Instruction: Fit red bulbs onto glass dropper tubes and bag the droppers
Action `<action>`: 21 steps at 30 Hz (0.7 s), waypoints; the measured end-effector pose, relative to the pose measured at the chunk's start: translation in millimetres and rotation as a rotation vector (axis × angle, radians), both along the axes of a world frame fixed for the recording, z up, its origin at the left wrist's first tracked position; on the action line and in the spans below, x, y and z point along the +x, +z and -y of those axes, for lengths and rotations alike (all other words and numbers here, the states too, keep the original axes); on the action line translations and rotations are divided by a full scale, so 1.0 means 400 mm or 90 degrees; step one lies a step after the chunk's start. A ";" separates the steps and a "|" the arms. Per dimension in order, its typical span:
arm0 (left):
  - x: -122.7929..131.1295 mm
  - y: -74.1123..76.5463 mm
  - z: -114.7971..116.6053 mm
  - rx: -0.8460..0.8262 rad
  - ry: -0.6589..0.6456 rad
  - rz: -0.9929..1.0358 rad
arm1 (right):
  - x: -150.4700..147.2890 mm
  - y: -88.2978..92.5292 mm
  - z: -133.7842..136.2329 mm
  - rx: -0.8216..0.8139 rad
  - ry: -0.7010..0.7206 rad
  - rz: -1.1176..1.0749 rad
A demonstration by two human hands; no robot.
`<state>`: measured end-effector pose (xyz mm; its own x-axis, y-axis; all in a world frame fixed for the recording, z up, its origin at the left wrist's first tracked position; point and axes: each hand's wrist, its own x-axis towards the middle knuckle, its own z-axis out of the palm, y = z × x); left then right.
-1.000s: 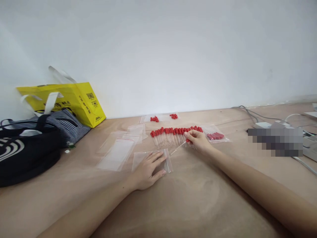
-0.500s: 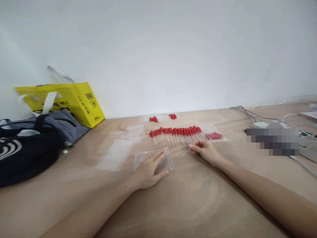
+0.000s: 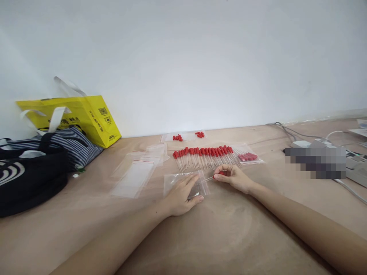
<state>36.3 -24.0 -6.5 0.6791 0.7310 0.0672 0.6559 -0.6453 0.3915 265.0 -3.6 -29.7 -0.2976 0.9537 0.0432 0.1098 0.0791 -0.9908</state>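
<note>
My left hand [image 3: 181,196] lies flat with fingers spread on a small clear zip bag [image 3: 174,180], thumb at the bag's open right end. My right hand [image 3: 233,178] pinches a red-bulbed dropper [image 3: 215,177] whose clear tip points left into the mouth of that bag. Just behind the hands, a row of several red-bulbed droppers [image 3: 204,156] lies side by side on the table. A filled bag of droppers [image 3: 248,157] rests at the right end of the row.
Empty clear zip bags [image 3: 134,176] lie to the left. More bagged red droppers [image 3: 187,136] sit by the wall. A yellow bag [image 3: 83,116], a striped bag [image 3: 71,143] and a black bag [image 3: 25,179] stand at far left. Cables and white adapters [image 3: 304,144] lie at right.
My right hand took one dropper from the row and brought it down and left to the bag's mouth. My left hand slid the bag a little to the right.
</note>
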 end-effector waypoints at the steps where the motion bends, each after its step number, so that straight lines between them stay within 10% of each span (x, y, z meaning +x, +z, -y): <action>1: 0.008 0.001 0.000 0.001 -0.008 0.012 | 0.004 0.001 0.001 -0.009 0.016 -0.006; 13: -0.150 0.021 0.003 -0.015 -0.034 -0.018 | 0.026 -0.010 -0.011 0.035 0.062 0.049; 21: -0.109 0.030 0.018 -0.076 -0.008 0.023 | 0.010 -0.012 0.004 0.020 0.084 0.018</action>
<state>-7.3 -31.4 5.6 0.6873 0.7263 0.0050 0.6315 -0.6009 0.4900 269.0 -5.3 -34.6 -0.4213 0.9048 0.0626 0.1236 0.1257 -0.9843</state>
